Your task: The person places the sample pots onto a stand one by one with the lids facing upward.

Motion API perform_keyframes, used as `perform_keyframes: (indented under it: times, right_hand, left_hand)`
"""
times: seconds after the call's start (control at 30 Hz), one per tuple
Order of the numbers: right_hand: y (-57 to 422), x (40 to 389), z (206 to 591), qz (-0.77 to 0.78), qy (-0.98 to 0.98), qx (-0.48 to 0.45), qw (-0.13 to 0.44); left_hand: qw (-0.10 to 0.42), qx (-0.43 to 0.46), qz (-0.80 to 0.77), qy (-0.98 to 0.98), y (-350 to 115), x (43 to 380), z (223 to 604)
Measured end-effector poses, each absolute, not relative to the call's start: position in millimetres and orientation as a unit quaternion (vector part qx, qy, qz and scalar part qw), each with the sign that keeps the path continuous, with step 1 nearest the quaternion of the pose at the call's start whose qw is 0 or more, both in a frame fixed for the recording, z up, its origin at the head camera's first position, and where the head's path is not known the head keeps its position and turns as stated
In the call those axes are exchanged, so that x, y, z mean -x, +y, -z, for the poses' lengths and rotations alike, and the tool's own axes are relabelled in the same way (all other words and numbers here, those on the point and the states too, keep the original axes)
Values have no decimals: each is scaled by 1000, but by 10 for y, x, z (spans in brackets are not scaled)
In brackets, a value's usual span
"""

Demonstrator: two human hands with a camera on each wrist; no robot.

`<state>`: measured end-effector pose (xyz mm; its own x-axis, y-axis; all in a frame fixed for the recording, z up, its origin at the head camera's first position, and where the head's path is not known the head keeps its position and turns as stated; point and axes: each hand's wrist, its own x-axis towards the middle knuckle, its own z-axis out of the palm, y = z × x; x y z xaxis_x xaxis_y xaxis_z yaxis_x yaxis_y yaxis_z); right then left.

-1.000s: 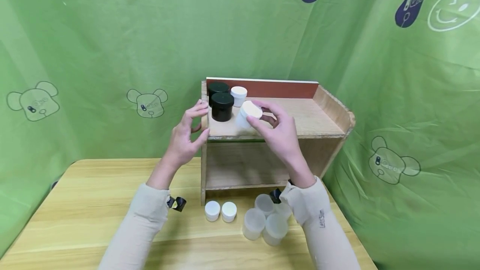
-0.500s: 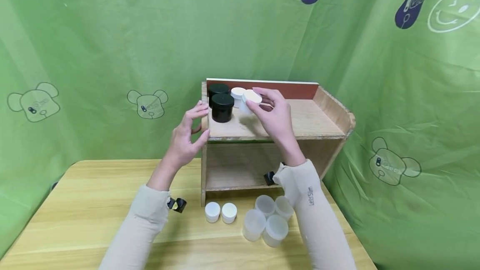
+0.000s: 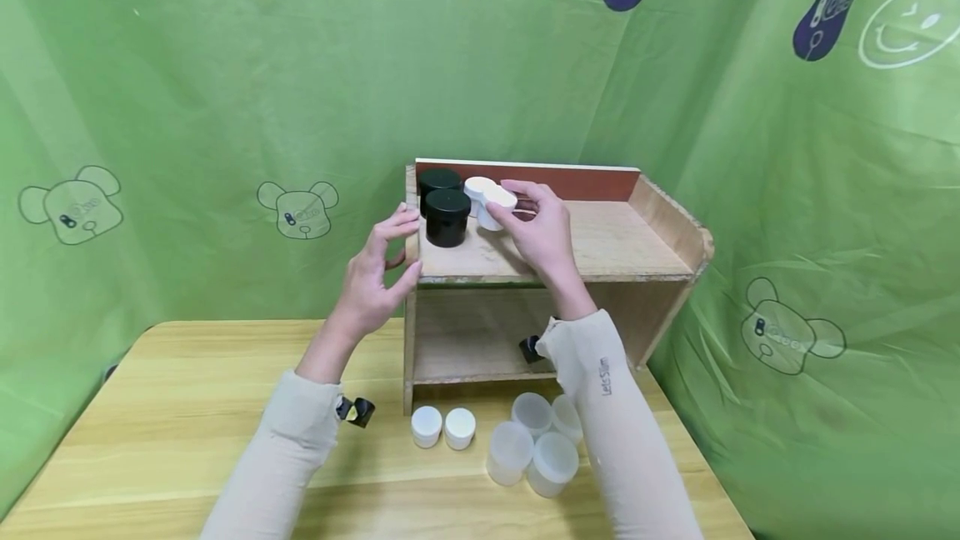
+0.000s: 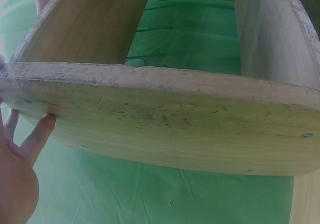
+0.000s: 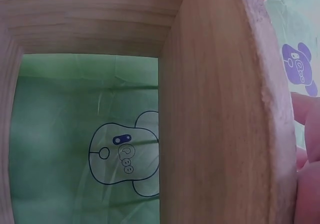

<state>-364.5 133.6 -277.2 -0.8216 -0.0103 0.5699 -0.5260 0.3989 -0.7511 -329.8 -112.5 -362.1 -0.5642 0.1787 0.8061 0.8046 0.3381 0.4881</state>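
Note:
On the top board of a small wooden shelf, my right hand pinches a white lidded jar between thumb and fingers. The jar stands close against another white jar, whose lower part is partly hidden. Two black lidded jars stand to their left, one behind the other. My left hand grips the shelf's left side panel near its top front, and the left wrist view shows its fingers on the panel's outer face. In the right wrist view the top board hides the jar.
Below, on the wooden table, two small white jars stand before the shelf. Several translucent tubs are grouped beside them, partly under my right forearm. A green patterned curtain hangs behind and at the right.
My right hand has carried the white jar back and slightly left, lowering it beside the rear white jar. The left hand has kept its place on the shelf's side.

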Motion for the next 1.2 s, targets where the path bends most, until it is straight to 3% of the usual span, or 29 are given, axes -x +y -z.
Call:
perform_keyframes:
  times: [1.2]
  right_hand:
    - [1300, 3719, 2807, -475, -841, -150, 212]
  left_hand:
    - [333, 330, 473, -746, -1117, 3304, 3621]
